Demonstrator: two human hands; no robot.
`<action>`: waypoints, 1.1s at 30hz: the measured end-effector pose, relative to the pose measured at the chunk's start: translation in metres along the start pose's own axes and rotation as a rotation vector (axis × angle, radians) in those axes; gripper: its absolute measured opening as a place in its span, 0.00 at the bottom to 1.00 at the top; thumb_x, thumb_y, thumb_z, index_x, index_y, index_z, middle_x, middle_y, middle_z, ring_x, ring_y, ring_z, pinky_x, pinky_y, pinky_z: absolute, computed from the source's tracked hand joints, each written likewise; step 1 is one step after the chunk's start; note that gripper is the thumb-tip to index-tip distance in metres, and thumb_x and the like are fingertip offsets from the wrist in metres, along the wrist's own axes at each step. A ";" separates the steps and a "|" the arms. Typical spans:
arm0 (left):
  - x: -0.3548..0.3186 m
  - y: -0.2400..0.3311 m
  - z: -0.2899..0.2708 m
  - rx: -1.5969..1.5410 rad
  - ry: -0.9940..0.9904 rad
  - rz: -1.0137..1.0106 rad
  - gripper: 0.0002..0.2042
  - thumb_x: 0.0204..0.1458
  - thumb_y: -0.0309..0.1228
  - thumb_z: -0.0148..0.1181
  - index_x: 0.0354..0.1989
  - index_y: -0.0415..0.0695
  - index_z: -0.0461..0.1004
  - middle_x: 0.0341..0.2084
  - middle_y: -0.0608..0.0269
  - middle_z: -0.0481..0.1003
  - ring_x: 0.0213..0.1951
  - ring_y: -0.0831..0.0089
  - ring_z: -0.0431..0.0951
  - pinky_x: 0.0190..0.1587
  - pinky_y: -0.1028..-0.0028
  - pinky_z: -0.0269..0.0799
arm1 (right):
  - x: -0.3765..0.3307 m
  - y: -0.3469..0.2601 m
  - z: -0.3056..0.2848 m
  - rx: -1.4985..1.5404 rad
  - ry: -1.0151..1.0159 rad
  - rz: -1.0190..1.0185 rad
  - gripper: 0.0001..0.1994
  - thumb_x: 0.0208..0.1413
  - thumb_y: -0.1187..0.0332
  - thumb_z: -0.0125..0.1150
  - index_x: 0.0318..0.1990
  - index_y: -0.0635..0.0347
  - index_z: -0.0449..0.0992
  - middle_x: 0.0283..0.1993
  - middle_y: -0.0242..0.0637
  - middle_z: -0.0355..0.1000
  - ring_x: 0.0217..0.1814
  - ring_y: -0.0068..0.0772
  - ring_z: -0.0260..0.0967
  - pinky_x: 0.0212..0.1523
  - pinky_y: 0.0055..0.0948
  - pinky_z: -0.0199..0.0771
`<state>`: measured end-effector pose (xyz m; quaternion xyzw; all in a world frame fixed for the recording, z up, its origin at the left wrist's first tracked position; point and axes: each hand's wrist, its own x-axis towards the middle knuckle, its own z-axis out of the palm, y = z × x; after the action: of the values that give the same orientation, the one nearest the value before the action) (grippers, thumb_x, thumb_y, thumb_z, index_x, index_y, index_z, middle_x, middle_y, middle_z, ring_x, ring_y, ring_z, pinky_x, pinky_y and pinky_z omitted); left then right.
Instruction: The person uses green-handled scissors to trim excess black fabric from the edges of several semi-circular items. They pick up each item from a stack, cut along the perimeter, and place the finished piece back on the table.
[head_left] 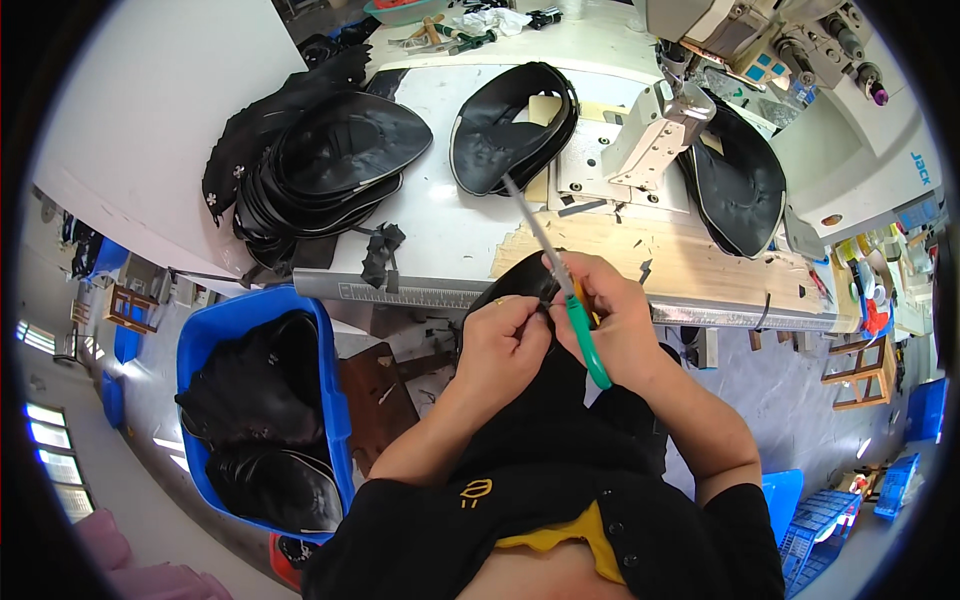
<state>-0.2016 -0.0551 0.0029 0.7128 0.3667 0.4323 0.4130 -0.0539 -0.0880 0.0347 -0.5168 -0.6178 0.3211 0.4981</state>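
Note:
My right hand (618,318) is closed around a pair of scissors (584,345) with green handles. Their long metal blades point up and away to the left, over the table edge. In a pinch, my left hand (500,345) holds a black leather shoe upper (512,284), which hangs in front of the table edge. The upper's lower part is hidden by my hands and blends into my dark clothes. Just beyond the blade tips, a black shoe upper (485,150) with a pale edge lies on the white tabletop.
A pile of black uppers (340,145) is at the left of the table. Right of centre stands a sewing machine (655,135), with another upper (735,175) behind it. Leather scraps (381,255) lie near the edge. At my left is a blue bin (335,400) of black pieces.

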 end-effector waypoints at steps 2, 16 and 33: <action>0.002 -0.004 0.004 -0.033 0.053 -0.015 0.03 0.45 0.20 0.52 0.26 0.35 0.72 0.16 0.55 0.69 0.19 0.68 0.70 0.23 0.71 0.64 | 0.001 -0.002 0.002 0.255 0.027 0.181 0.25 0.45 0.84 0.57 0.54 0.59 0.66 0.30 0.28 0.66 0.28 0.13 0.62 0.28 0.14 0.64; -0.005 -0.016 0.011 -0.627 0.057 -0.424 0.07 0.55 0.25 0.52 0.37 0.34 0.73 0.20 0.64 0.74 0.21 0.80 0.72 0.26 0.81 0.68 | 0.009 0.005 -0.005 0.210 -0.036 0.256 0.25 0.46 0.83 0.57 0.54 0.58 0.65 0.32 0.29 0.66 0.31 0.13 0.63 0.32 0.14 0.65; 0.000 -0.028 0.030 -1.137 0.136 -0.271 0.06 0.57 0.26 0.53 0.38 0.37 0.72 0.27 0.59 0.75 0.26 0.74 0.75 0.30 0.76 0.70 | 0.000 0.009 -0.062 -0.072 0.153 0.201 0.31 0.36 0.72 0.74 0.52 0.58 0.69 0.27 0.29 0.63 0.28 0.22 0.62 0.29 0.21 0.65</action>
<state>-0.1791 -0.0522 -0.0310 0.2968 0.1907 0.5491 0.7576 0.0075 -0.0933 0.0451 -0.6169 -0.5341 0.3066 0.4901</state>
